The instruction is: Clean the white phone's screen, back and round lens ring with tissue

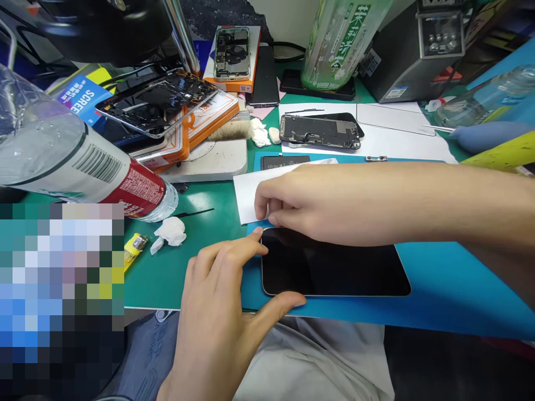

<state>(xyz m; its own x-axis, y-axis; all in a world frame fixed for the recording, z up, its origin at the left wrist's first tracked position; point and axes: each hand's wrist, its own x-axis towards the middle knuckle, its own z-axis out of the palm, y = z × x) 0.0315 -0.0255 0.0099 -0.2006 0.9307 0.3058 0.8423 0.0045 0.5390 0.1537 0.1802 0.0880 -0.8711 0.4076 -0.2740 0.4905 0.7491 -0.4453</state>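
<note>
A smartphone [334, 273] with a dark screen lies flat on the blue mat [443, 284], close to the table's front edge. My left hand [225, 284] holds its left end, the thumb along the near edge and the fingertips at the far left corner. Across the phone's far side reaches my right hand [288, 203], its fingers curled in a pinch just beyond the far left corner. Whatever is between those fingertips is hidden. Under and behind the right hand lies a white sheet of paper [246, 197]. A black phone battery [284, 161] sits behind it.
An opened phone [321, 131] lies on white paper at the back. Phone parts and orange boxes [213, 120] are stacked at back left. A plastic bottle [125, 178] leans in from the left, near crumpled tissue [170, 233] and a yellow lighter [134, 249]. A screwdriver [480, 136] rests right.
</note>
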